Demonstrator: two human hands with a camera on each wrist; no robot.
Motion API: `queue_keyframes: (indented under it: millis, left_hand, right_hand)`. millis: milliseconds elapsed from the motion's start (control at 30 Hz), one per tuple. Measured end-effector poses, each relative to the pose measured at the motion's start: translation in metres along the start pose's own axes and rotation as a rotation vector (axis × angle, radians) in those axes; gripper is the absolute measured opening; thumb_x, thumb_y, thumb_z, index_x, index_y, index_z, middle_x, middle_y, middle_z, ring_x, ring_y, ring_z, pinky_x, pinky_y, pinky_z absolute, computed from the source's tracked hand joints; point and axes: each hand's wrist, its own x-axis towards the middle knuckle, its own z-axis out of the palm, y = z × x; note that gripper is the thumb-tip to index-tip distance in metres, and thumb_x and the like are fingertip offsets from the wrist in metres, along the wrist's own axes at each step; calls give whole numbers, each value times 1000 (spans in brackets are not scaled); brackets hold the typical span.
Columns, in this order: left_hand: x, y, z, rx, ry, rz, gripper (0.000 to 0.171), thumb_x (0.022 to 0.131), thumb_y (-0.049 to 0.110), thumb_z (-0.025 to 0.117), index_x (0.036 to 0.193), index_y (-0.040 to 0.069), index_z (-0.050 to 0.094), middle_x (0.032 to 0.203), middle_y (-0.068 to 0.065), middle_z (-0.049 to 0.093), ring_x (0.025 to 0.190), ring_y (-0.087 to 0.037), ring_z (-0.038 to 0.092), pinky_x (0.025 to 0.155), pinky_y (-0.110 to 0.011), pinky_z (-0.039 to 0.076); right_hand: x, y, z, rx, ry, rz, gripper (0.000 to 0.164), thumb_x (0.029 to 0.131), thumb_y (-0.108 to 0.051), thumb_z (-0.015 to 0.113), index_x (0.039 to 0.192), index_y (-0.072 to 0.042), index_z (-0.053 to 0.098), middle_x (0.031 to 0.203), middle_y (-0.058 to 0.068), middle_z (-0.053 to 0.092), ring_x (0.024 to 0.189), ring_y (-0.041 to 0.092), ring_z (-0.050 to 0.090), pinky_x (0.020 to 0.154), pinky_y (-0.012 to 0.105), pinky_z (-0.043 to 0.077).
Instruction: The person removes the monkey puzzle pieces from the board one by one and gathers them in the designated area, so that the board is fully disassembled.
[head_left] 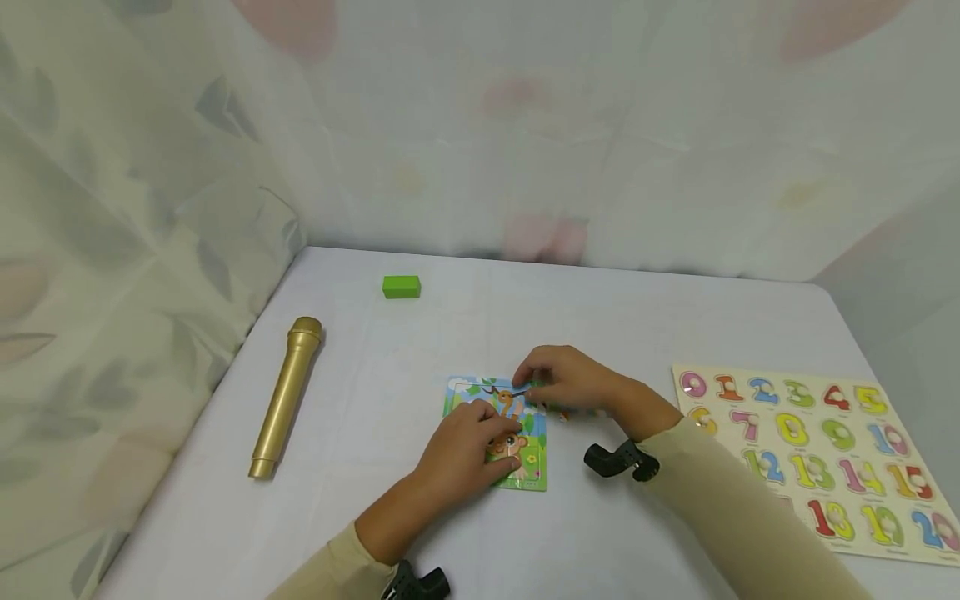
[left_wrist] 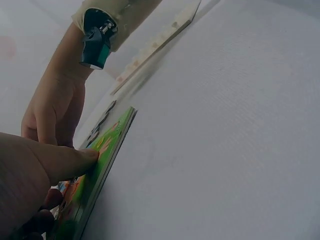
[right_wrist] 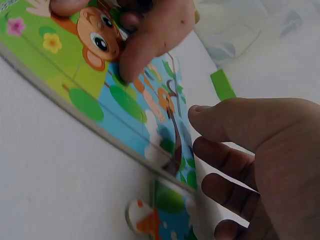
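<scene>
A small jigsaw puzzle (head_left: 531, 477) with a cartoon monkey on a green and blue background lies on the table. My left hand (head_left: 463, 454) rests on it, thumb and fingers spread over the monkey picture. In the left wrist view the left thumb (left_wrist: 75, 162) presses down near the board's edge. My right hand (head_left: 573, 385) is at the puzzle's far right corner, fingers loosely bent, and the right wrist view shows nothing between thumb and fingertips. A loose puzzle piece (right_wrist: 170, 212) lies beside the board under the right hand, mostly hidden in the head view.
A gold microphone (head_left: 288, 396) lies at the left of the white table. Farther back sits a green block (head_left: 401, 287). At the right, a wooden number board (head_left: 780, 408) with colourful numerals lies under the right forearm's side. Patterned cloth hangs behind and to the left.
</scene>
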Motion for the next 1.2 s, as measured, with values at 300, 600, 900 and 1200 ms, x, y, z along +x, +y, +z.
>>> queue_keyframes:
  millis: [300,600,900,1200]
  left_hand:
    - [3,1,-3,-23,-36,9,42,86,35,92,122,20,78,106,1,60,91,-14,51,78,-32,47]
    - [1,-1,-1,-20,-22,14,40,86,35,92,121,21,79,105,2,60,89,-13,49,76,-30,45]
    - [0,-2,0,-24,0,32,38,86,35,92,119,21,79,103,2,58,88,-13,48,76,-31,44]
    - [0,-2,-1,-12,-8,23,39,86,35,91,121,21,79,105,2,59,90,-13,48,76,-31,44]
  right_hand:
    - [5,-4,8,-24,-52,11,14,95,-14,82,107,-21,81,113,-9,68,108,14,62,96,39,49]
    - [7,-8,11,-83,-77,-38,13,91,-15,86,103,-20,83,107,-8,65,106,14,61,97,38,50]
    - [8,-9,11,-96,-80,-41,12,91,-19,88,101,-21,80,108,-8,62,105,12,58,97,38,49]
    - [8,-13,11,-62,-62,-30,8,94,-13,83,98,-20,79,108,-7,63,106,14,59,98,39,49]
